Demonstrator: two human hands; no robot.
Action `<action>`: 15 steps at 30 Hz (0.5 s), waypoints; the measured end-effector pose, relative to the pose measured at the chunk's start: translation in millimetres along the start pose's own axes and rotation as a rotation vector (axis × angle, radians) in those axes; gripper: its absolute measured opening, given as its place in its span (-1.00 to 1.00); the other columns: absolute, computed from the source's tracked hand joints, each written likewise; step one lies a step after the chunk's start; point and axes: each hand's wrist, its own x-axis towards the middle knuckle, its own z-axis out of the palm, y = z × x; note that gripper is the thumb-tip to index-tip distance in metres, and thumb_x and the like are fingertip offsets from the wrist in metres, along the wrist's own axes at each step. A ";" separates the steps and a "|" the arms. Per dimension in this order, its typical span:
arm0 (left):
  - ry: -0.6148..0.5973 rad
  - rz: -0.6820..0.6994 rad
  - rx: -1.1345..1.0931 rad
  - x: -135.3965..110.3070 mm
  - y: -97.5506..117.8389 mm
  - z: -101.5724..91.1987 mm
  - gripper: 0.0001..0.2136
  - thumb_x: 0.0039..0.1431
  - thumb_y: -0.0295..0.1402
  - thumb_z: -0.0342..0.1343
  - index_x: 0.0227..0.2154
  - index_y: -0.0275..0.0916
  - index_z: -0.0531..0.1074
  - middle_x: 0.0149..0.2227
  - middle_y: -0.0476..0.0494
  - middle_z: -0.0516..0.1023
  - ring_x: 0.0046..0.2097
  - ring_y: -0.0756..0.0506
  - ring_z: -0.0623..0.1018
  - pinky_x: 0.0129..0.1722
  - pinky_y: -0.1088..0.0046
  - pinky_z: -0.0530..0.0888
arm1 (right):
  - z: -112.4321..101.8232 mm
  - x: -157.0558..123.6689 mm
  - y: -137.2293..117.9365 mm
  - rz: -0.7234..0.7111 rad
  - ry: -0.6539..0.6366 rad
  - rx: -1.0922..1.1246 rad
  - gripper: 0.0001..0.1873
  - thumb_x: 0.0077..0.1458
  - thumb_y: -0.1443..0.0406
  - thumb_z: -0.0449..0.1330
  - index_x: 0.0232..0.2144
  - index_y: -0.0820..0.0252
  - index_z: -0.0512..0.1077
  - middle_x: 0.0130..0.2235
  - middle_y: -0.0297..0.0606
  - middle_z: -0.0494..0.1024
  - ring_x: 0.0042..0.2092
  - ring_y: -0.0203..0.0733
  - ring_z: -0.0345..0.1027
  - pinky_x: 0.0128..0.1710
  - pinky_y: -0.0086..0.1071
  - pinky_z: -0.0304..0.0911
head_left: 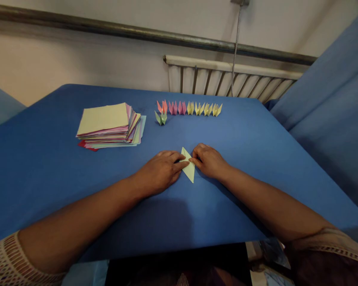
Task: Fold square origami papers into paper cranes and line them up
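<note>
Two half-curled hands [162, 171] [209, 161] touch folded paper [190, 171].

Middle of the folded paper [189, 172] is covered by fingertips of the left hand [164, 170] and thumb of the right hand [208, 161]; creases there unreadable. Right fingertips curl out of sight, can't tell if they pinch. Paper stack [104, 119], toward the table [241, 139]'s far left corner: lower sheets mostly covered, no count. Green crane [161, 118] partly covers the orange crane [162, 107]; folds too small to read. Radiator [203, 61] bottom lost behind far edge. Curtain [331, 95] cut off by picture's right edge. Clutter [270, 254] below near edge: dim, blurred.
</note>
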 end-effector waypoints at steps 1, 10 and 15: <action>-0.002 0.000 0.004 0.0 0.8 -0.6 -0.64 0.34 -0.32 -0.08 0.14 -0.13 0.39 0.13 -0.18 0.46 0.14 -0.20 0.42 0.11 0.20 0.30 | -0.2 0.4 0.5 0.007 -0.010 0.007 -0.86 0.22 0.26 0.16 -0.39 0.16 0.35 -0.30 -0.25 0.41 -0.23 -0.20 0.26 -0.17 -0.32 0.17; -0.038 0.015 -0.025 -5.6 -1.7 -5.3 -0.66 0.30 -0.33 -0.03 0.09 -0.19 0.42 0.13 -0.15 0.47 0.10 -0.19 0.42 0.11 0.21 0.29 | -2.1 -0.2 5.1 -0.007 -0.042 -0.028 -0.88 0.21 0.30 0.15 -0.39 0.16 0.34 -0.29 -0.24 0.41 -0.23 -0.19 0.25 -0.14 -0.31 0.17; -0.008 -0.030 -0.004 4.5 4.9 -0.6 -0.58 0.30 -0.22 -0.02 0.19 -0.14 0.33 0.06 -0.22 0.44 0.01 -0.21 0.41 0.03 0.21 0.33 | -2.2 -2.2 2.1 -0.012 -0.015 -0.038 -0.88 0.21 0.31 0.14 -0.39 0.16 0.32 -0.29 -0.24 0.39 -0.24 -0.19 0.24 -0.16 -0.31 0.16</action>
